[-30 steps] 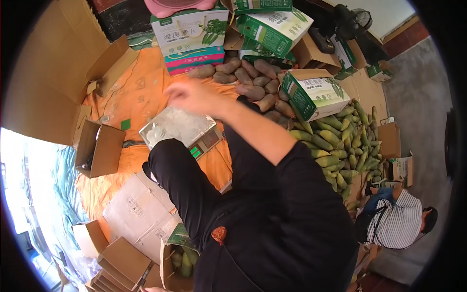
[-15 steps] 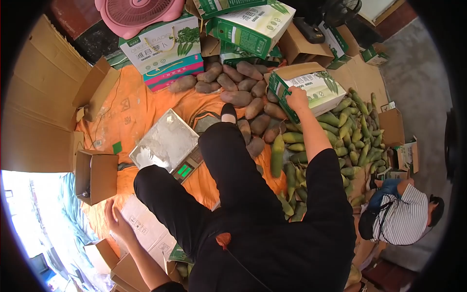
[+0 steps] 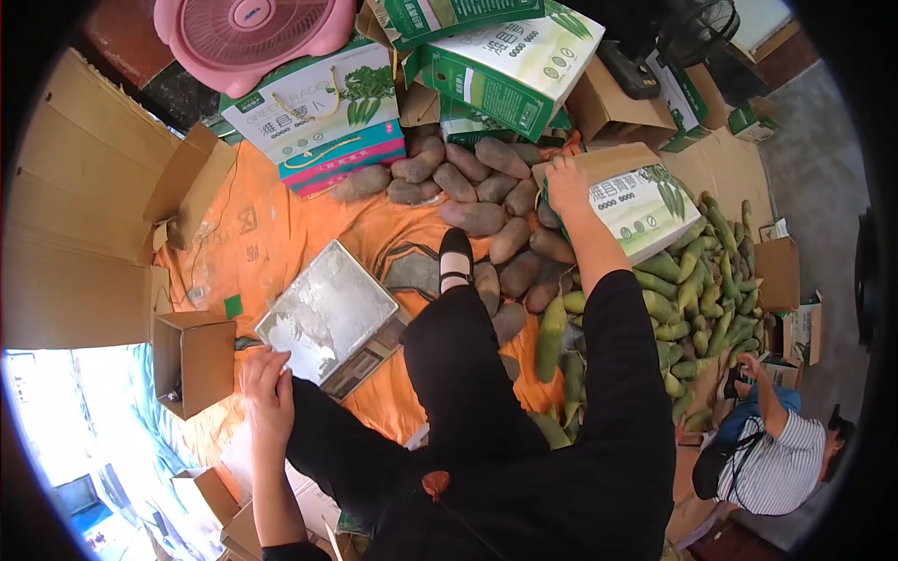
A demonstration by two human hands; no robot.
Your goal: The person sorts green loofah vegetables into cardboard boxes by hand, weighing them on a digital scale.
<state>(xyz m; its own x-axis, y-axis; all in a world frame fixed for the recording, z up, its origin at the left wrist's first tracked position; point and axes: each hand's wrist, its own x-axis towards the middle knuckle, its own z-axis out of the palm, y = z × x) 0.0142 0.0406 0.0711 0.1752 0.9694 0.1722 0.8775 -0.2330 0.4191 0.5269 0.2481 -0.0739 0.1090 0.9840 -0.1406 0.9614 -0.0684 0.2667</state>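
Observation:
My right hand [image 3: 567,189] grips the near-left edge of a white and green carton [image 3: 634,210] printed with radishes, its brown flap raised behind the fingers. The carton rests against a heap of green radishes [image 3: 697,290]. Dull reddish-brown oblong roots [image 3: 472,218] lie to its left. My left hand [image 3: 267,393] hovers by my left knee, fingers loosely bent and nothing visible in them. Just right of it, a digital scale [image 3: 327,309] with a bare metal plate sits on the orange sheet [image 3: 271,210].
A pink fan [image 3: 253,33] stands above a printed gift box [image 3: 318,103]. More green cartons [image 3: 505,70] are stacked at the back. Cardboard boxes [image 3: 194,360] line the left. A person in a striped shirt [image 3: 781,463] sits at far right, beside the radish heap.
My left hand has risen toward the scale, its fingers more bent. My right hand has shifted along the carton's edge. The scale's lit green digits no longer show. The other person's arm has come up.

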